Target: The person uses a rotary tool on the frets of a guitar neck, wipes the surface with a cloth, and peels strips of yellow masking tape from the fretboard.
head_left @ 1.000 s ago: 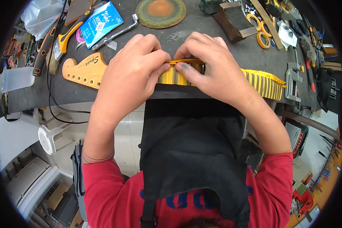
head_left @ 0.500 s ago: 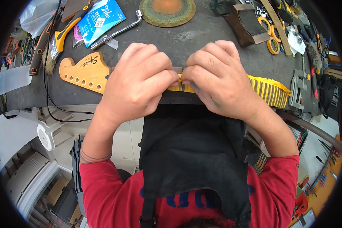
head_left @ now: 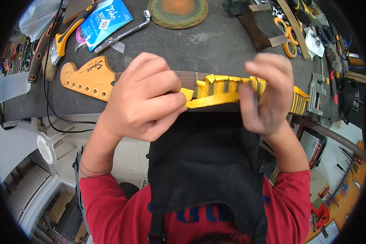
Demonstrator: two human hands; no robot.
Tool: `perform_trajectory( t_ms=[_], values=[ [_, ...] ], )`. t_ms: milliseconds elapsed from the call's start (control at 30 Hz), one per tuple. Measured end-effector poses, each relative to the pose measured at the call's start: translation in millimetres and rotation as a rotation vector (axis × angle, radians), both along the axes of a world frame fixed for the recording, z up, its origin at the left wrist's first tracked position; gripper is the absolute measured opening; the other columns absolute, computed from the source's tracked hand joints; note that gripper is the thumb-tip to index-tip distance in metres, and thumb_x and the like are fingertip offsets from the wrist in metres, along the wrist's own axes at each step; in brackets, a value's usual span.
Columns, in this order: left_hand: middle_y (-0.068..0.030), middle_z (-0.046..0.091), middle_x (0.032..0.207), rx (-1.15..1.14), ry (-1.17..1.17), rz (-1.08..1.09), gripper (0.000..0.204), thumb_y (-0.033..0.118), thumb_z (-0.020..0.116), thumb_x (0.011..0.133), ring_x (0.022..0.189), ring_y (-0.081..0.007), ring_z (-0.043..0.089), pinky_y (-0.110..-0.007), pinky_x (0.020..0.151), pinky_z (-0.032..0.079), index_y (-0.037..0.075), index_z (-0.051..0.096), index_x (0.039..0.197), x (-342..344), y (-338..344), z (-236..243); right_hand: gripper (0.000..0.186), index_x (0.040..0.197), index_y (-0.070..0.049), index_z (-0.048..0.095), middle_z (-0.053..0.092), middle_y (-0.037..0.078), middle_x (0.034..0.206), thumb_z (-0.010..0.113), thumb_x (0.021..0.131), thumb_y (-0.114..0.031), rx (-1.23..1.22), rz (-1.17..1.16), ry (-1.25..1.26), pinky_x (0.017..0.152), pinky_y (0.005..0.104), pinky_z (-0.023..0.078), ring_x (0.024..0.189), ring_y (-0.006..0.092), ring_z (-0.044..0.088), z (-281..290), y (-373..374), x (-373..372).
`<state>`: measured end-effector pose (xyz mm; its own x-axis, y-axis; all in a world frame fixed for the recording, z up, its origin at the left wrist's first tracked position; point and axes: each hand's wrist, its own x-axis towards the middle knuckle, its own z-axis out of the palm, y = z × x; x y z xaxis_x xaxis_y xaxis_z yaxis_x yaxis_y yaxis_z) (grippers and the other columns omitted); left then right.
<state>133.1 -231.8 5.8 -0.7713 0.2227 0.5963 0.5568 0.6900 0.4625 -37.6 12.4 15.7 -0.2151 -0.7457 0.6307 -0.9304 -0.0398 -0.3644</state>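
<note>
Head — yellow tape [head_left: 214, 100] runs right from left grip [head_left: 146, 99].

Lettering on wooden headstock [head_left: 85, 78], blue packet [head_left: 110, 27], red shirt [head_left: 173, 225]

Guitar neck [head_left: 187, 77] partly under yellow tape [head_left: 215, 99]

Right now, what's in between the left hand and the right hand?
In the head view, a stretch of guitar neck partly covered in yellow tape.
</note>
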Motion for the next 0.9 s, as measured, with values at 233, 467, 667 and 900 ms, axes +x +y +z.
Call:
perform_trajectory(
  t_ms=[233, 467, 667, 900],
  values=[
    [-0.0100, 0.068, 0.097, -0.299, 0.271, 0.190, 0.038, 0.013, 0.088, 0.075, 0.078, -0.0284, 0.061, -0.050, 0.085, 0.060, 0.001, 0.082, 0.111, 11.0, 9.1, -2.2, 0.030, 0.118, -0.007, 0.075, 0.070, 0.008, 0.112, 0.077, 0.088, -0.012, 0.353, -0.061, -0.221, 0.101, 0.0422, 0.042, 0.112, 0.0292, 0.065, 8.5, 10.8, -15.3],
    [-0.0159, 0.070, 0.104, -0.123, 0.144, 0.275, 0.048, 0.022, 0.089, 0.083, 0.087, -0.0313, 0.063, -0.048, 0.084, 0.054, -0.001, 0.078, 0.124, 2.4, 22.4, 19.1, 0.029, 0.112, -0.010, 0.075, 0.065, 0.006, 0.107, 0.084, 0.088, -0.024, 0.319, -0.009, -0.156, 0.100, 0.0440, 0.042, 0.109, 0.0283, 0.062, 1.5, -16.1, 4.0],
    [-0.0123, 0.067, 0.101, -0.080, -0.085, 0.416, 0.040, 0.010, 0.087, 0.074, 0.094, -0.0339, 0.061, -0.044, 0.082, 0.049, 0.003, 0.079, 0.113, 1.7, 37.7, 6.4, 0.020, 0.102, -0.012, 0.073, 0.062, 0.005, 0.102, 0.085, 0.086, -0.016, 0.241, 0.034, -0.122, 0.097, 0.0449, 0.042, 0.105, 0.0276, 0.062, -4.7, -28.8, 11.3],
    [-0.0085, 0.063, 0.086, -0.047, 0.081, 0.207, 0.030, 0.002, 0.078, 0.059, 0.081, -0.0310, 0.061, -0.046, 0.079, 0.050, 0.003, 0.074, 0.089, 4.2, 29.5, -10.9, 0.016, 0.095, -0.013, 0.072, 0.062, 0.002, 0.102, 0.085, 0.086, -0.013, 0.155, 0.024, -0.006, 0.096, 0.0441, 0.043, 0.103, 0.0257, 0.061, -12.1, -28.2, 18.4]
  ],
)
